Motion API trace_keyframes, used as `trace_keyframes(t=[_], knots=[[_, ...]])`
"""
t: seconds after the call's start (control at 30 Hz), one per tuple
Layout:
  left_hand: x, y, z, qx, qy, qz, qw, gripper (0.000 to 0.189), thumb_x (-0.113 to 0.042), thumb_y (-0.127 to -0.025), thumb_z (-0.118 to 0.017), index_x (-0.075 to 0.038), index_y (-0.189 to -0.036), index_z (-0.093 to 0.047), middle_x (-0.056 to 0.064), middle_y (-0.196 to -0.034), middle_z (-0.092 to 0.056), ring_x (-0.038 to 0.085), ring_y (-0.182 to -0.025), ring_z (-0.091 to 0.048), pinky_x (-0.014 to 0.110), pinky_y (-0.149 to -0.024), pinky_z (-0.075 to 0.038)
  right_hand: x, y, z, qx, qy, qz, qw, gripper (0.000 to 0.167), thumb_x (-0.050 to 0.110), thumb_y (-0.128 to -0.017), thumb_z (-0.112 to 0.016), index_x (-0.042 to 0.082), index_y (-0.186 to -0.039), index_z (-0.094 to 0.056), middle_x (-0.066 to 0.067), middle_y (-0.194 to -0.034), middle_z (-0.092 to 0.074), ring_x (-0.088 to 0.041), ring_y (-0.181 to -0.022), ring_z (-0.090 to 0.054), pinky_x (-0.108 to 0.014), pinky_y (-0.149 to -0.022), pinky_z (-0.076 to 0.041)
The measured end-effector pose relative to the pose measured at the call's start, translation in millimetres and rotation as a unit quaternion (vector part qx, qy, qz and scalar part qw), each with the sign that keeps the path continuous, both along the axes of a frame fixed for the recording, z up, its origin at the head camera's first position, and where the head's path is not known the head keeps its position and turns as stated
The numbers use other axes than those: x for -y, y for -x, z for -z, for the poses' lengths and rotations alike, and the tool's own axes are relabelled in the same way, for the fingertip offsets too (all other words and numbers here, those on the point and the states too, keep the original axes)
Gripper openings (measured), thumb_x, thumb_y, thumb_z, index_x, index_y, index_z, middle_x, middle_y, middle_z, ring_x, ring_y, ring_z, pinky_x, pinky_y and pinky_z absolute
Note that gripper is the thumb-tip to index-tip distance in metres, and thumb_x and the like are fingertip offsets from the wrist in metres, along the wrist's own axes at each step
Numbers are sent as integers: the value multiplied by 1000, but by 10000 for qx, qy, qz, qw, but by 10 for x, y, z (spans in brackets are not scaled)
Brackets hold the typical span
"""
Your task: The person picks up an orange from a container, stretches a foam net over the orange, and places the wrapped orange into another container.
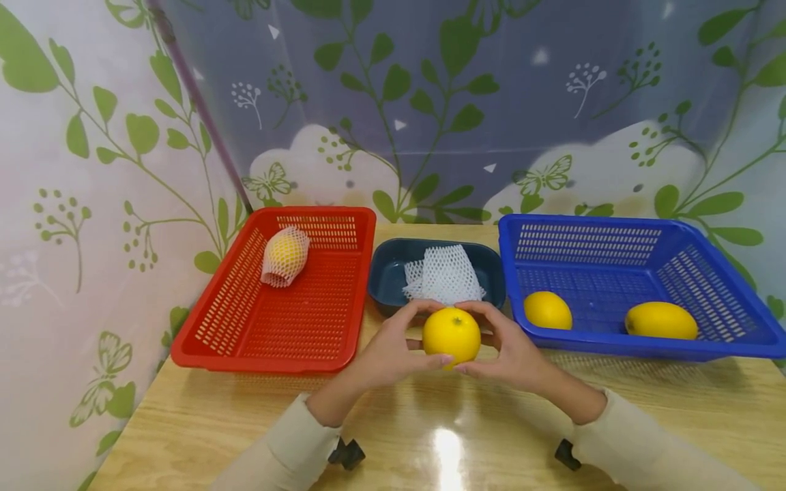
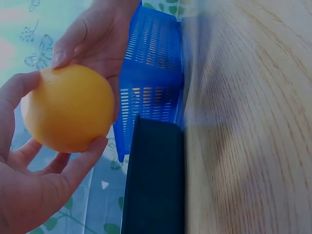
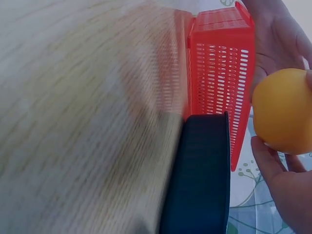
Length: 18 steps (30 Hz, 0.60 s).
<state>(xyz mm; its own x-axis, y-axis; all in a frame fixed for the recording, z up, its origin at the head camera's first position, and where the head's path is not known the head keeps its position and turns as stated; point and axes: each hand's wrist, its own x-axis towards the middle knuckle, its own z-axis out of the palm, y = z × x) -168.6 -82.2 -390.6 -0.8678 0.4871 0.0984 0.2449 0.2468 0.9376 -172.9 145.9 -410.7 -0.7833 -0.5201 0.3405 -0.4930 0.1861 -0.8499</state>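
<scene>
Both hands hold a round yellow-orange orange [image 1: 451, 336] between them, raised over the table in front of the dark tray. My left hand [image 1: 393, 348] curls its fingers and thumb around the left side. On the opposite side my right hand [image 1: 511, 349] grips it the same way. The left wrist view shows the orange [image 2: 68, 108] with fingers of both hands against its skin. In the dark teal tray [image 1: 388, 262] just behind lie white foam net sleeves [image 1: 451, 276], partly hidden by the hands.
On the left stands a red basket [image 1: 307, 358] containing one yellow fruit in a foam net [image 1: 286, 256]. A blue basket [image 1: 614, 343] on the right holds two yellow fruits, one round [image 1: 548, 310] and one longer [image 1: 661, 320]. Patterned cloth hangs behind the wooden table [image 1: 245, 423].
</scene>
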Motion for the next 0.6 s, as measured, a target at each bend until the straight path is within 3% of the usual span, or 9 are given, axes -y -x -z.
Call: trace_keyframes(t=[0.3,0.6], knots=[[16,-14,103,440,63,258,9987,64,-20,-82,-80,-14,-134,-43,1,-135,-47,30,-127,-47,36,-92,-52,-3,-15,73,371,-456,-3,9983,75,12,-73,-86,9,-132,-41,-11,-131,-50,-30,-118,-53,-40,-94,-51],[29,-15,233,553,230,490,9970,61,-13,-82,-79,-12,-132,-42,7,-141,-44,35,-131,-44,36,-92,-52,27,-35,188,300,-971,66,9948,74,24,-74,-86,9,-133,-44,-9,-130,-52,-29,-115,-55,-41,-93,-51]])
